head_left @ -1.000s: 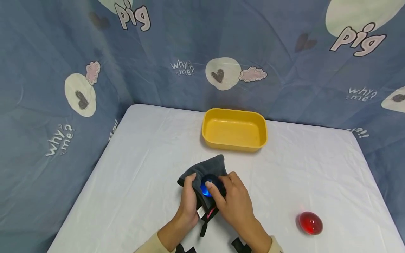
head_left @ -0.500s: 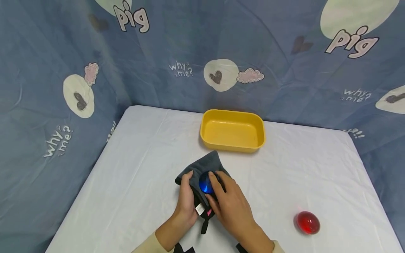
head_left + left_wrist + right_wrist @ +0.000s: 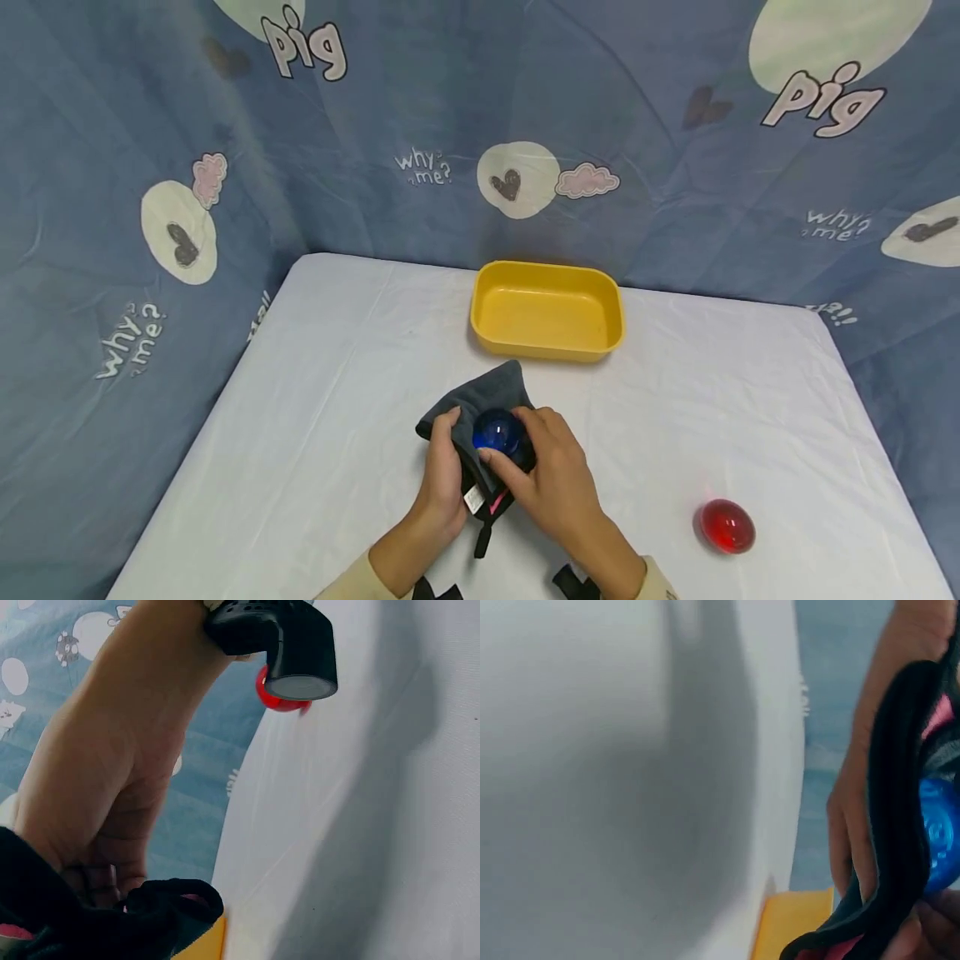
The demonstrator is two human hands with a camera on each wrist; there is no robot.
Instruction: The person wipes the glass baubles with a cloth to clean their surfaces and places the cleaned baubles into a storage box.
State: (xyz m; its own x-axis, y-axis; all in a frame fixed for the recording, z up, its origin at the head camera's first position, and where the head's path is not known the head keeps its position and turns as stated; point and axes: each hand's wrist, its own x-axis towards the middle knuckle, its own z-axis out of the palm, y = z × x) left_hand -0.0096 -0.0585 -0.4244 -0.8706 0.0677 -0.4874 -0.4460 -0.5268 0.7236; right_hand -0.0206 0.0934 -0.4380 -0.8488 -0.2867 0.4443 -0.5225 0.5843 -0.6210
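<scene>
In the head view a clear blue ball (image 3: pixel 498 432) sits against a dark grey cloth (image 3: pixel 480 398) with black edging, a white label and a hanging loop. My left hand (image 3: pixel 442 483) grips the cloth from the left, thumb on top and its other fingers hidden underneath. From the right, my right hand (image 3: pixel 558 475) holds the ball, with the thumb at its near edge and the fingers at its far right side. The right wrist view has the blue ball (image 3: pixel 940 834) behind a dark fold of the cloth (image 3: pixel 897 802), whose pink inner side shows.
A yellow tray (image 3: pixel 547 350) stands beyond the hands near the table's back edge. To the right lies a red ball (image 3: pixel 727 527) on the white tablecloth (image 3: pixel 360 400). A blue printed curtain (image 3: pixel 420 100) rises behind and at the sides.
The right hand's thumb and fingers have shifted over the blue ball, uncovering more of its top than half a second ago. The left hand keeps its hold on the cloth.
</scene>
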